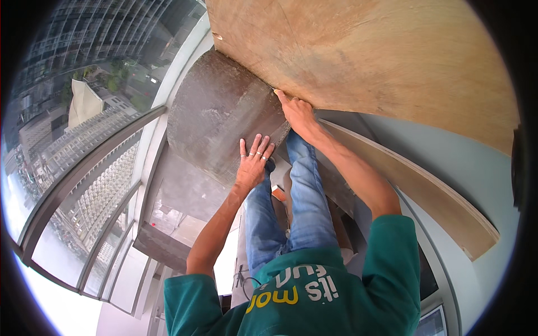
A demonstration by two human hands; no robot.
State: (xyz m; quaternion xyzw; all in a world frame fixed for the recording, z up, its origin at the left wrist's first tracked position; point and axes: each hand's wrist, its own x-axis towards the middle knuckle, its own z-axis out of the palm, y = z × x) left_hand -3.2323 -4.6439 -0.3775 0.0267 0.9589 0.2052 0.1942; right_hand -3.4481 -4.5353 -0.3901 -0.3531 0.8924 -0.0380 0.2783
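A worn, dark brown board [216,106] is in front of me, its far edge against a large light plywood panel [358,56]. My left hand [255,159] lies flat on the board's near part, fingers spread, with rings on some of them. At the board's far right corner is my right hand [298,112]. One of its digits stretches along the seam where board and panel meet. The other fingers curl over at the board's edge, their tips hidden from view.
Tall windows [92,196] on the left look far down over buildings. To the right, a long curved-looking plywood strip [414,185] stands along a pale wall [448,157]. My legs in jeans [305,190] are below the board, with a small orange-and-white item [278,194] between them.
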